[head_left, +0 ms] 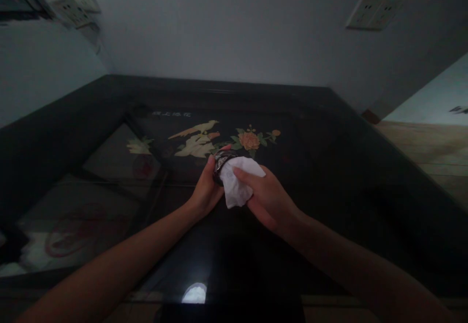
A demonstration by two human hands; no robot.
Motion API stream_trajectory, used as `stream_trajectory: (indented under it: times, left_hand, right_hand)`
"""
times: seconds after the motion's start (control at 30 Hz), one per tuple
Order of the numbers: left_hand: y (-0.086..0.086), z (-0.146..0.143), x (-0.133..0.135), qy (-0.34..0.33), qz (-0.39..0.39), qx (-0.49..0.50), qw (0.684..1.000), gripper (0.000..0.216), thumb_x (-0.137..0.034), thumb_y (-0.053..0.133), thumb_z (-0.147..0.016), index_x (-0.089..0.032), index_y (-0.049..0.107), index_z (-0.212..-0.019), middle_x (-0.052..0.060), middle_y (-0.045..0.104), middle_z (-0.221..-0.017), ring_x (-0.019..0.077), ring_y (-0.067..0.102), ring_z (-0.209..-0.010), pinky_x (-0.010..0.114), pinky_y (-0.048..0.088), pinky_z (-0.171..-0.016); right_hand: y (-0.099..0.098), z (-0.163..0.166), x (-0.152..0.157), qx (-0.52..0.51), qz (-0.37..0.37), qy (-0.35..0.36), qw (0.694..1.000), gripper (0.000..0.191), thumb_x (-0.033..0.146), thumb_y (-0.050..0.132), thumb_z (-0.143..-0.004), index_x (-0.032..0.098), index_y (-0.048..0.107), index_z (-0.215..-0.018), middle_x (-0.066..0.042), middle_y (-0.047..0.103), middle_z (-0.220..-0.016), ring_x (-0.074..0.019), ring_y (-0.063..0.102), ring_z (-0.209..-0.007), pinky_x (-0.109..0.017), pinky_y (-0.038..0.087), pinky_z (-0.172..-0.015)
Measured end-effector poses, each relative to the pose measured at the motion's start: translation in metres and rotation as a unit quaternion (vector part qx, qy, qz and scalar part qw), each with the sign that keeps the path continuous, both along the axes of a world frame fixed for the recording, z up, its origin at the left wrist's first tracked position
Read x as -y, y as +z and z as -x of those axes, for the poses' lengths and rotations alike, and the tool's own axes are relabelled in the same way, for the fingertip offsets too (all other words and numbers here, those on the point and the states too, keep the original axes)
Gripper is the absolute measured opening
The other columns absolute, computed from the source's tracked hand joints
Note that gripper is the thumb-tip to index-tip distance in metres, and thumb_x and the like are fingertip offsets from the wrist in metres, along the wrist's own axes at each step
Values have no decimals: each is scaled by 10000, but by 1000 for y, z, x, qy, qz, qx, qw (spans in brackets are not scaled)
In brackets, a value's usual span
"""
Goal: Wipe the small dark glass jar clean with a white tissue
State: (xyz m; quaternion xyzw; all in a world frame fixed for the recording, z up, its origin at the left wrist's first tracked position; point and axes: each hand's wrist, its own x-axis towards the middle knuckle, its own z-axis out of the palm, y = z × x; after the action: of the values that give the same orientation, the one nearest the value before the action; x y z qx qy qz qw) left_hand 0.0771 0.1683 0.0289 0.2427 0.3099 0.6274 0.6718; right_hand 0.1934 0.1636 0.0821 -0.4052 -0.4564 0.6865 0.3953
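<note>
Over a dark glossy table (329, 167), my left hand (205, 191) is closed round a small shiny metal object (221, 159), perhaps a wristwatch; its shape is hard to make out in the dim light. My right hand (268, 197) is closed on a white tissue (238, 181) and presses it against that object. Both hands meet above the middle of the table, just in front of an inlaid picture of pale birds and an orange flower (249, 140).
The table stands in a corner against pale walls. Wall sockets (373, 13) sit high on the right, more sockets (73, 1) at upper left. A light reflects (194, 293) on the near table edge. Wooden floor (435, 152) shows at right.
</note>
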Motion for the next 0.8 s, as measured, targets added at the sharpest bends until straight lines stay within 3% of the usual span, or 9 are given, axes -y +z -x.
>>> stream_trajectory:
  times: [0.1, 0.2, 0.3, 0.4, 0.5, 0.57, 0.63, 0.8]
  left_hand:
    - [1, -1, 1, 5, 2, 1, 1000, 461, -487, 518, -895, -215, 579, -1262, 69, 708, -1084, 248, 637, -1072, 360, 479, -960]
    - [4, 0, 1, 15, 14, 0, 1000, 466, -480, 494, -908, -201, 569, -1274, 79, 714, -1059, 243, 649, -1046, 357, 479, -952]
    - [5, 1, 2, 9, 32, 1, 999, 456, -466, 439, -937, -206, 552, -1295, 81, 713, -1067, 236, 672, -985, 373, 485, -937]
    - [5, 1, 1, -2, 57, 1, 998, 440, -452, 439, -942, -218, 553, -1297, 70, 710, -1084, 227, 679, -964, 374, 484, -940]
    - [5, 0, 0, -4, 58, 5, 998, 414, -410, 443, -949, -207, 565, -1289, 63, 717, -1065, 210, 667, -1003, 342, 465, -971]
    - [4, -1, 0, -8, 49, 9, 999, 405, -386, 419, -962, -196, 570, -1287, 63, 722, -1048, 200, 658, -1027, 330, 448, -994]
    - [3, -1, 0, -12, 44, 10, 999, 407, -386, 412, -964, -197, 574, -1286, 61, 722, -1051, 202, 651, -1044, 334, 440, -1008]
    - [4, 0, 1, -10, 47, 12, 999, 445, -448, 426, -947, -217, 568, -1300, 63, 699, -1131, 224, 630, -1094, 358, 440, -1015]
  right_hand:
    - [-4, -1, 0, 42, -41, 1, 998, 180, 128, 521, -851, 93, 638, -983, -98, 724, -892, -182, 682, -744, -277, 540, -668]
    - [-7, -4, -2, 197, -198, 33, 960, 147, 88, 560, -829, 98, 671, -926, -75, 721, -846, -192, 672, -766, -288, 527, -698]
    - [-6, -5, -3, 351, -365, 105, 856, 229, 11, 505, -849, 104, 681, -961, -83, 721, -929, -198, 672, -854, -304, 520, -794]
    - [-5, -4, 0, 487, -461, 177, 720, 317, -32, 435, -865, 85, 671, -1040, -123, 711, -1043, -220, 674, -945, -318, 534, -846]
    - [-11, -2, 6, 599, -533, 167, 574, 328, 10, 439, -887, -10, 633, -1151, -211, 673, -1157, -279, 618, -1124, -369, 494, -986]
    - [-18, 0, 11, 633, -566, 132, 511, 374, 39, 445, -894, -92, 568, -1222, -271, 614, -1235, -318, 547, -1229, -396, 422, -1077]
    - [-25, 1, 16, 646, -573, 96, 496, 421, 66, 436, -906, -132, 506, -1270, -311, 553, -1290, -343, 505, -1270, -424, 383, -1110]
    - [-35, 5, 20, 618, -580, 36, 529, 457, 91, 373, -945, -83, 418, -1365, -303, 455, -1391, -321, 429, -1336, -447, 351, -1132]
